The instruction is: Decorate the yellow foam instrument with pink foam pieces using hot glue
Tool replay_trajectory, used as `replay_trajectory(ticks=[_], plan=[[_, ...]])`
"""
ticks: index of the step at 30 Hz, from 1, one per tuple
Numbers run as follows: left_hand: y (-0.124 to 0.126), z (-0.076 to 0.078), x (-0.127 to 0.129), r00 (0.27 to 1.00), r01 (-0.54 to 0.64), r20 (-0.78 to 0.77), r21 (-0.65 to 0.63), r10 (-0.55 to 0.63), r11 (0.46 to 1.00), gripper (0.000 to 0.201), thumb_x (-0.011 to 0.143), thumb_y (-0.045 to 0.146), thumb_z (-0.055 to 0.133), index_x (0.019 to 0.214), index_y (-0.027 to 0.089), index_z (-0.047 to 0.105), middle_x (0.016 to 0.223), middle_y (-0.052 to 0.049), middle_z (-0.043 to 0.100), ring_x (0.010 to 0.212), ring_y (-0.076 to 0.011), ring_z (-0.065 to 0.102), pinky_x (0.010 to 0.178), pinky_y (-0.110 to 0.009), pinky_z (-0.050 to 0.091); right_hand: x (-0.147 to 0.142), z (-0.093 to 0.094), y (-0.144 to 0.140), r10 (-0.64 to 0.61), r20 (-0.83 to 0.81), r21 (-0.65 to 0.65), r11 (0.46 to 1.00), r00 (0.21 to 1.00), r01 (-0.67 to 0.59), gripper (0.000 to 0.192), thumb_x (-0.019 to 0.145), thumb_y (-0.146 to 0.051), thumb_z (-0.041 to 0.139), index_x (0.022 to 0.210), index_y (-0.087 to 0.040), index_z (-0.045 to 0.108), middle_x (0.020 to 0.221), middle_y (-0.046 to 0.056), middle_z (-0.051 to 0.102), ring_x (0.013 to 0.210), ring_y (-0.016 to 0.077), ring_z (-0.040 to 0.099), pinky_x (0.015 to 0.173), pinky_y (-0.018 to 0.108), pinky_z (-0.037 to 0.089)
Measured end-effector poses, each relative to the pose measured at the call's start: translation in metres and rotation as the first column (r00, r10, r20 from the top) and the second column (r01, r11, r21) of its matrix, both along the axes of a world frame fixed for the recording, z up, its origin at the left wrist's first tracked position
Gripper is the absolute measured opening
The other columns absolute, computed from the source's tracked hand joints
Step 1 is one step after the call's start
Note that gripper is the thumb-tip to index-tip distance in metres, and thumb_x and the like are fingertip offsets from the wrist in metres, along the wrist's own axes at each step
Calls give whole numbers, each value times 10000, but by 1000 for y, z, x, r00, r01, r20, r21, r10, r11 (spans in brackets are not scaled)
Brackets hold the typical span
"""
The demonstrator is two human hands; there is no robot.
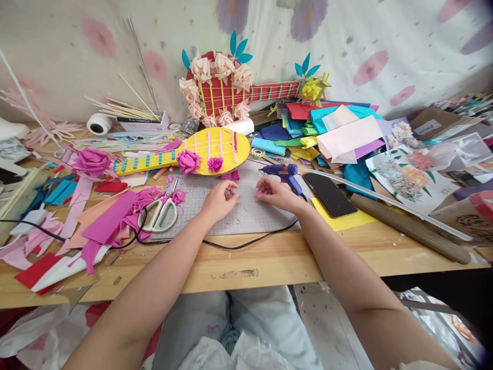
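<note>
My left hand hovers over the grey cutting mat, its fingers curled in with the tips close together; whatever they may hold is hidden. My right hand pinches a tiny bit of pink crepe paper at the fingertips. Just behind the hands lies a yellow paper guitar with two magenta paper flowers on its body. A blue glue gun rests beyond my right hand. To the left of my left hand are white-handled scissors among magenta scraps.
A red guitar with pale paper roses leans at the back. Colourful paper sheets pile up behind the phone. A glue stick and a wooden rod lie at right. A black cord crosses the front; crepe strips cover the left.
</note>
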State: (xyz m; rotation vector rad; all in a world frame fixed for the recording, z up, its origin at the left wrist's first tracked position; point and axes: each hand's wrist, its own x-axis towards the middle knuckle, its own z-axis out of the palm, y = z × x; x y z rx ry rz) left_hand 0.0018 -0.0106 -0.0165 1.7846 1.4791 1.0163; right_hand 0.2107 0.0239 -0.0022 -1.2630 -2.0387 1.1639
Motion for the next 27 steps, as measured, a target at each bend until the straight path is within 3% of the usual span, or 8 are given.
replay_trajectory(ticks=[4,7,13,19,22,25,27], plan=[[-2,1,7,988,3,157,-72,8,997,302,754,238,599,1042,184,529,957,-31,633,536,-57,538,559,-229,449,-29,-10,-4,-14,-252,-131,991,968,-20,356,677,-345,653,919,-238,414,705,-50,535,568,103,507,487,238,430],[-3,2,10,979,43,203,-196,-2,980,206,770,286,592,936,167,563,829,-30,647,523,-84,570,456,-204,414,-43,-11,-8,-29,-321,-134,991,947,-15,375,664,-340,664,918,-243,406,695,-53,550,606,111,542,491,230,450],[0,4,7,964,-44,243,-251,106,967,80,748,226,599,796,166,576,686,-3,618,517,-92,579,377,-161,356,-42,-9,-7,-79,-266,-113,992,961,50,315,688,-287,614,937,-242,426,746,-42,571,595,100,534,458,213,432],[-1,4,9,969,-17,235,-253,79,967,169,741,294,627,840,161,593,777,-34,658,547,-103,601,377,-170,380,-42,-12,-6,-90,-275,-111,992,957,61,293,699,-284,589,936,-235,425,722,-49,561,561,90,512,454,208,421],[0,3,9,961,4,266,-273,72,962,122,720,253,636,778,157,591,698,-25,642,540,-116,601,352,-172,362,-43,-11,-5,-82,-280,-82,995,956,62,294,703,-301,590,941,-235,430,736,-44,570,558,95,511,462,219,418],[2,3,7,938,-47,319,-274,137,961,91,713,227,635,728,155,581,611,-2,604,508,-105,582,351,-164,354,-30,-1,-2,-73,-268,-38,997,961,65,278,707,-324,611,914,-222,457,745,-37,563,563,92,508,477,225,420],[3,5,6,914,-99,351,-290,202,952,105,712,238,641,715,153,580,592,5,596,501,-100,576,352,-161,349,-9,12,-2,-2,-225,-52,999,974,-10,264,710,-356,636,865,-203,487,693,-45,531,533,79,486,493,229,419]])
